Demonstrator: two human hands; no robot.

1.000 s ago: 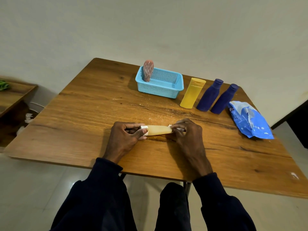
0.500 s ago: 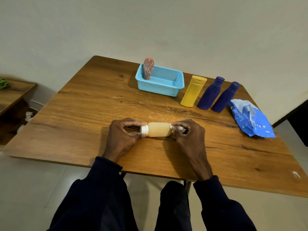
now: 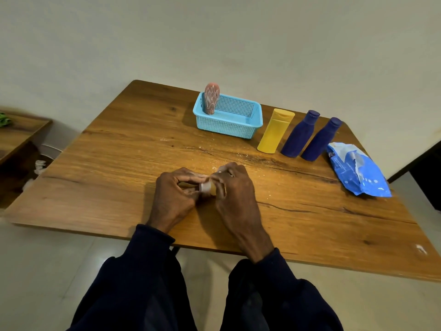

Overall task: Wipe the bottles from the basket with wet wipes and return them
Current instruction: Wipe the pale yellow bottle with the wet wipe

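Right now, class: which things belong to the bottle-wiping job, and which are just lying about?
Job: small amber bottle, gripped by left hand and right hand; blue basket; pink bottle standing in it; yellow bottle; dark blue bottles; wipes pack.
Lying about: side table; green item on it; white scraps below it.

The person wore a dark navy long-sleeved top of soft, plain cloth with no print or markings, and the left sleeve [image 3: 143, 259] and right sleeve [image 3: 284, 283] each ended in a close, slightly gathered cuff at the wrist. Beyond the cuffs the left hand [image 3: 174, 197] and right hand [image 3: 236, 197] were bare. Dark trousers [image 3: 238, 306] of much the same shade showed between the sleeves at the bottom edge.
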